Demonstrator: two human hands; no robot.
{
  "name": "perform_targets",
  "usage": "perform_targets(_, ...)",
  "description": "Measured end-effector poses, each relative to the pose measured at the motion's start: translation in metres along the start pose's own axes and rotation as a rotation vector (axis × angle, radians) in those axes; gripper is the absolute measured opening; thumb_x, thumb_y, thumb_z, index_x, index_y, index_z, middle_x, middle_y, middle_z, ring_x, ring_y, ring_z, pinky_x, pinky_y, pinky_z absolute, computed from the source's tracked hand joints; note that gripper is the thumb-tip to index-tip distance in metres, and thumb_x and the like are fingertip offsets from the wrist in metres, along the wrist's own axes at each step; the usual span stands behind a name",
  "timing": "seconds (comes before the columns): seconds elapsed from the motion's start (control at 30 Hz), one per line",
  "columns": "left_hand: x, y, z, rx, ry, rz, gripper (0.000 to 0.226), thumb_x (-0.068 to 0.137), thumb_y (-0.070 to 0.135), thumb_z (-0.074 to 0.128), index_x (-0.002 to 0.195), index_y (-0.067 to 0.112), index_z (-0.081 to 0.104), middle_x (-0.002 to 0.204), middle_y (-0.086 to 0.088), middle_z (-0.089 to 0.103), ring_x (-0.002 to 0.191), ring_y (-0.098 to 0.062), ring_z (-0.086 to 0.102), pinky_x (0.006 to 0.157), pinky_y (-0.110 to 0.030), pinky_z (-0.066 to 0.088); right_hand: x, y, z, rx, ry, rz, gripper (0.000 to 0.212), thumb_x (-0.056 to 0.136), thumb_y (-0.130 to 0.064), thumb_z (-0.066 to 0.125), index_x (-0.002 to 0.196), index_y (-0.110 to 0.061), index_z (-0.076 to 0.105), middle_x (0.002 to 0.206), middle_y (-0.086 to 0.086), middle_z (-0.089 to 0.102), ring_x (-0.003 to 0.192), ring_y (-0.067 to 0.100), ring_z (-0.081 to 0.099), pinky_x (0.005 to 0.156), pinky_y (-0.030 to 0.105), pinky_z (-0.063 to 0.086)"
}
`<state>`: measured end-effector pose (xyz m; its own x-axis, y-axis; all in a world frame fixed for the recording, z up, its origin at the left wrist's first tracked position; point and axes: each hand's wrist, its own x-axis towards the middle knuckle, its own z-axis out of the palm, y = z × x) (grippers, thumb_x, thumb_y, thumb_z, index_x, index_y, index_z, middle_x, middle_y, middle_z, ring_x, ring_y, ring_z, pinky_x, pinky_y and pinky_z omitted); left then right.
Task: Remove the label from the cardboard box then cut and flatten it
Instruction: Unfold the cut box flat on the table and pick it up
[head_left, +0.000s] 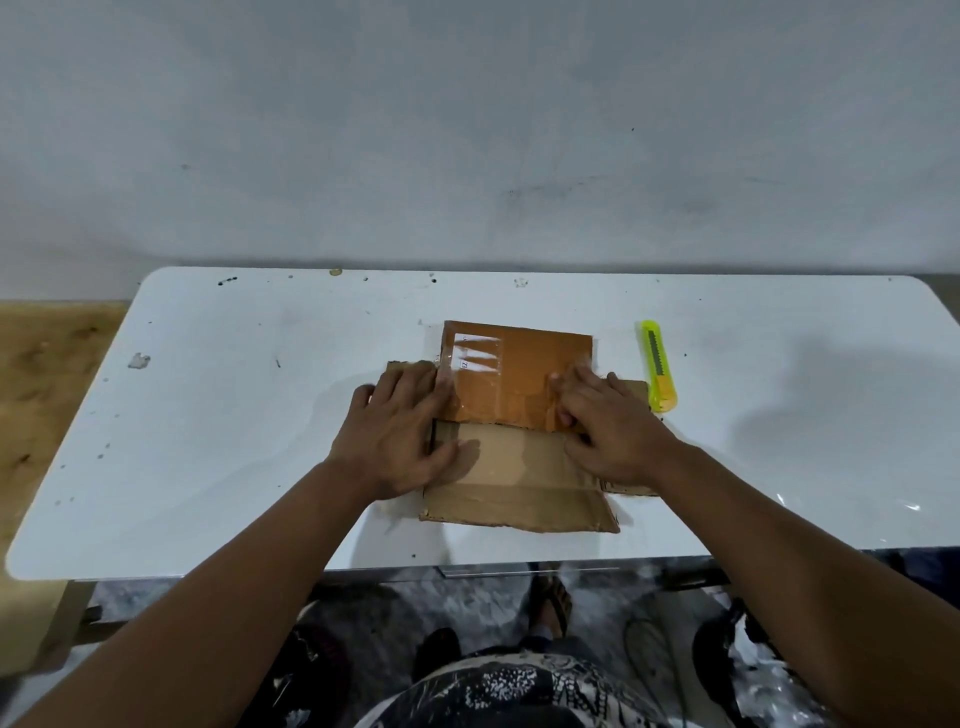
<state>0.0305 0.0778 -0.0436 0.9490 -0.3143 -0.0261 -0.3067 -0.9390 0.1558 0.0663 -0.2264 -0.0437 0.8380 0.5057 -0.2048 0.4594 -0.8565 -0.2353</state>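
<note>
Now, near to far:
Clothing (519, 686): patterned black-and-white fabric at bottom edge, below table.
Foot (553, 605): in a sandal on the floor under table edge.
Table (208, 441): white, glossy, some dark specks.
Box (514, 467): cut open, lying flat at table centre, near front edge; near panel plain brown, far panel orange-brown with shiny tape.
Left hand (400, 436): fingers spread, palm down, pressing box's left side.
Right hand (608, 426): flat on box's right side, fingers bent at the tape edge; any pinch, cannot tell.
Label (478, 353): clear-taped patch on far panel, upper left.
Cutter (657, 366): yellow-green, on table just right of box, untouched.
Wall (467, 130): grey, behind table.
</note>
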Motion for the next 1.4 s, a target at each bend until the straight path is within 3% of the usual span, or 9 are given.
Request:
perform_targets(0.07, 0.010, -0.004, 0.001, 0.076, -0.044, 0.087, 0.084, 0.085, 0.071, 0.027, 0.155, 0.025, 0.032, 0.167, 0.000, 0.021, 0.152, -0.028, 0.018, 0.115, -0.049, 0.022, -0.003, 0.000, 0.001, -0.041, -0.046, 0.014, 0.038, 0.086, -0.037, 0.044, 0.121, -0.022, 0.047, 0.163, -0.002, 0.022, 0.153, 0.021, -0.001, 0.121, 0.050, 0.007)
perform_targets(0.17, 0.018, -0.010, 0.004, 0.102, -0.128, 0.160, 0.090, 0.082, 0.074, 0.030, 0.150, 0.016, 0.040, 0.167, 0.000, 0.024, 0.154, -0.023, 0.019, 0.117, -0.043, 0.008, -0.005, -0.001, 0.000, -0.084, -0.052, 0.016, 0.070, 0.086, -0.041, 0.038, 0.152, -0.027, 0.019, 0.165, -0.002, 0.012, 0.153, 0.021, -0.005, 0.120, 0.052, 0.004)
perform_targets(0.4, 0.020, -0.005, 0.006, 0.057, -0.151, 0.093, 0.077, 0.084, 0.071, 0.019, 0.156, 0.044, 0.015, 0.165, 0.008, 0.024, 0.151, -0.022, 0.018, 0.115, -0.053, 0.015, -0.012, -0.008, 0.000, -0.114, -0.024, 0.029, 0.056, 0.097, -0.032, 0.043, 0.151, -0.033, 0.030, 0.165, -0.006, 0.009, 0.153, 0.021, -0.003, 0.120, 0.053, 0.003)
perform_targets(0.57, 0.016, 0.003, 0.018, 0.061, -0.201, 0.052, 0.077, 0.087, 0.068, 0.005, 0.159, 0.042, -0.004, 0.171, 0.000, -0.001, 0.156, -0.025, -0.003, 0.120, -0.051, 0.008, -0.024, -0.018, 0.004, -0.054, -0.032, 0.090, 0.057, 0.099, -0.029, 0.042, 0.154, -0.029, 0.027, 0.165, -0.003, 0.003, 0.153, 0.025, -0.005, 0.121, 0.049, 0.000)
perform_targets(0.7, 0.012, 0.008, 0.024, 0.028, -0.201, 0.038, 0.078, 0.087, 0.066, 0.000, 0.158, 0.038, -0.013, 0.169, 0.000, -0.013, 0.156, -0.024, -0.013, 0.123, -0.051, 0.002, -0.044, -0.038, 0.009, 0.098, 0.026, 0.101, 0.066, 0.092, -0.048, 0.037, 0.154, -0.029, 0.026, 0.165, -0.006, 0.008, 0.152, 0.017, -0.008, 0.122, 0.048, 0.003)
perform_targets(0.9, 0.012, 0.006, 0.027, 0.009, -0.194, 0.046, 0.074, 0.093, 0.065, 0.009, 0.159, 0.037, -0.013, 0.169, 0.000, -0.014, 0.156, -0.025, -0.013, 0.122, -0.052, 0.001, -0.084, -0.065, 0.031, 0.211, 0.002, 0.048, 0.075, 0.081, -0.068, 0.050, 0.147, -0.036, 0.037, 0.162, -0.017, 0.010, 0.151, 0.007, 0.003, 0.123, 0.038, 0.001)
perform_targets(1.07, 0.015, 0.001, 0.022, -0.029, -0.250, 0.040, 0.083, 0.081, 0.070, -0.010, 0.159, 0.040, -0.011, 0.168, 0.005, -0.016, 0.155, -0.021, -0.015, 0.122, -0.049, 0.000, -0.087, -0.069, 0.035, 0.187, 0.254, 0.007, 0.040, 0.094, -0.037, 0.043, 0.120, -0.023, 0.070, 0.117, -0.003, 0.069, 0.107, 0.020, 0.064, 0.092, 0.039, 0.051)
perform_targets(1.27, 0.021, -0.008, 0.014, -0.235, -0.328, 0.012, 0.094, 0.072, 0.081, -0.015, 0.158, 0.047, 0.002, 0.167, 0.014, -0.014, 0.154, -0.011, -0.018, 0.123, -0.047, -0.005, -0.066, -0.064, 0.024, 0.214, 0.408, 0.250, 0.024, 0.087, -0.041, 0.066, 0.104, -0.025, 0.071, 0.101, -0.006, 0.070, 0.093, 0.021, 0.065, 0.081, 0.037, 0.052)
perform_targets(1.4, 0.025, -0.011, 0.008, -0.356, -0.367, -0.006, 0.113, 0.061, 0.095, -0.013, 0.159, 0.043, 0.014, 0.167, 0.016, -0.012, 0.154, -0.010, -0.018, 0.122, -0.049, -0.010, -0.052, -0.059, 0.019, 0.180, 0.445, 0.435, 0.047, 0.076, -0.052, 0.073, 0.116, -0.028, 0.062, 0.116, -0.004, 0.060, 0.110, 0.023, 0.054, 0.087, 0.042, 0.049)
